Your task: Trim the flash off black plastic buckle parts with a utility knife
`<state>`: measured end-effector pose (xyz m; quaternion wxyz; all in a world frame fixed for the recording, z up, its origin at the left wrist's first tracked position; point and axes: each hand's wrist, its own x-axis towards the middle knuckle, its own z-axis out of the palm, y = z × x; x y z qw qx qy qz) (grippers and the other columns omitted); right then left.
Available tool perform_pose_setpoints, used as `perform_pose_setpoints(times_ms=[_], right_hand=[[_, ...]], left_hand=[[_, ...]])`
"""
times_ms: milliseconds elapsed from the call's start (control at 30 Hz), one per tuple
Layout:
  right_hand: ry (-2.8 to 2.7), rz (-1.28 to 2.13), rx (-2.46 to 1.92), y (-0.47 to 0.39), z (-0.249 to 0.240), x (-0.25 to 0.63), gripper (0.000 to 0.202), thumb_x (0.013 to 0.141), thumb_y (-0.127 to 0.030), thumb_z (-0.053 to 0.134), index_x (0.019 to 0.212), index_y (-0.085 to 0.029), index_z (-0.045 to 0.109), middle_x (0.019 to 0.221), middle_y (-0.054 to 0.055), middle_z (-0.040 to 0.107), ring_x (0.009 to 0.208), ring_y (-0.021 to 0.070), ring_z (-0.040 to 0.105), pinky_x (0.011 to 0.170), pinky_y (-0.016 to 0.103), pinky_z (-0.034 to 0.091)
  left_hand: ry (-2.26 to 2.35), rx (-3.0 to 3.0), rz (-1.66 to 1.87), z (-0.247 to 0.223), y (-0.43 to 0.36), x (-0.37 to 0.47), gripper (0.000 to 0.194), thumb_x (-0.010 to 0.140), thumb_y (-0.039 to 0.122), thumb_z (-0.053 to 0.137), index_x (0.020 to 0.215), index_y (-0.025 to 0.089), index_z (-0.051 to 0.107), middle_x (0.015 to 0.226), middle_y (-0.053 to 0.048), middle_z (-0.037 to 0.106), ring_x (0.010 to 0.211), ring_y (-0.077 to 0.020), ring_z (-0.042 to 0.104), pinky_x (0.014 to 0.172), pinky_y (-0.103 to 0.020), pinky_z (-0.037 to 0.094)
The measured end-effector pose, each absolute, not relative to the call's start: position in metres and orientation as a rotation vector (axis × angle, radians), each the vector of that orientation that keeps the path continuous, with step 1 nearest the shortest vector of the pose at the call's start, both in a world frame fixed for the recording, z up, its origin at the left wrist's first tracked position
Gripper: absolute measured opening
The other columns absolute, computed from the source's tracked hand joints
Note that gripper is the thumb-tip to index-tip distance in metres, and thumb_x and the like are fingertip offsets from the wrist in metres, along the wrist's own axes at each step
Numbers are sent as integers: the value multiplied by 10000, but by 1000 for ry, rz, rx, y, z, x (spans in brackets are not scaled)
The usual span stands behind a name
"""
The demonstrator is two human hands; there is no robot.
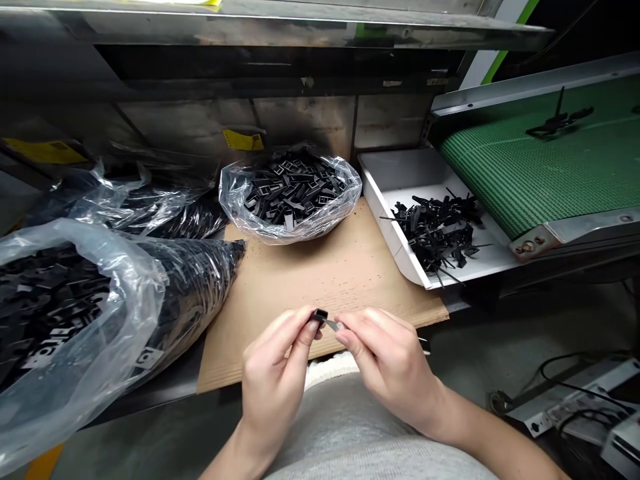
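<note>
Over the front edge of the cardboard sheet [320,273], my left hand [277,373] pinches a small black plastic part [320,314] with a hollow end. My right hand [393,367] is closed on a thin grey blade [332,325], whose tip meets the black part. Behind the hands, an open clear bag [233,193] holds a heap of small black parts [295,187]. To the right stands a white tray [395,233] with a pile of black pieces [440,230], some with long thin stems.
Large clear bags full of black parts [190,280] lie at the left. A green conveyor belt [550,160] with a black piece [560,123] on it is at the right. A metal shelf [280,30] crosses the top. Cables and equipment [585,393] sit low at the right.
</note>
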<state>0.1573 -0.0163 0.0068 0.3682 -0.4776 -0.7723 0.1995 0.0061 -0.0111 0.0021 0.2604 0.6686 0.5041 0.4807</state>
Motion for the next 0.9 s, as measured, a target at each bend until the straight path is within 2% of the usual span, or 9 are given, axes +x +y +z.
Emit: perform_pose_setpoints(times_ms=[200,367,600,900], right_hand=[[-1947,433,-1332,-8,2,161,263,903,-220,398,869,-124,641,696,65,599,639,150,530,611,268,407],[-1908,552,-1223,-11,6,165,227,898,-219,413,902,-140,626,725,52,613,655,141,538,612,256,415],[-2002,427,-1158,-16,8,155,253,896,-212,414,776,-119,617,638,40,562,588,132,489,559,254,374],[-1945,459,-1288,-7,1,156,247,894,-225,420,803,-126,628,686,47,580,634,134,510,609,248,371]], left_hand=[[1285,1899,1286,2,-16,5,209,787,46,532,914,192,610,782,11,620,676,-82,583,613,-174,478],[1290,1924,1292,-1,-16,4,215,785,35,533,922,184,606,790,6,619,690,-79,581,629,-165,473],[1295,2027,1320,-4,-15,5,232,774,19,538,943,166,596,851,-5,622,773,-80,585,720,-145,453],[1296,1997,1291,-1,-19,4,232,774,18,534,918,189,597,829,6,617,719,-85,574,665,-172,453]])
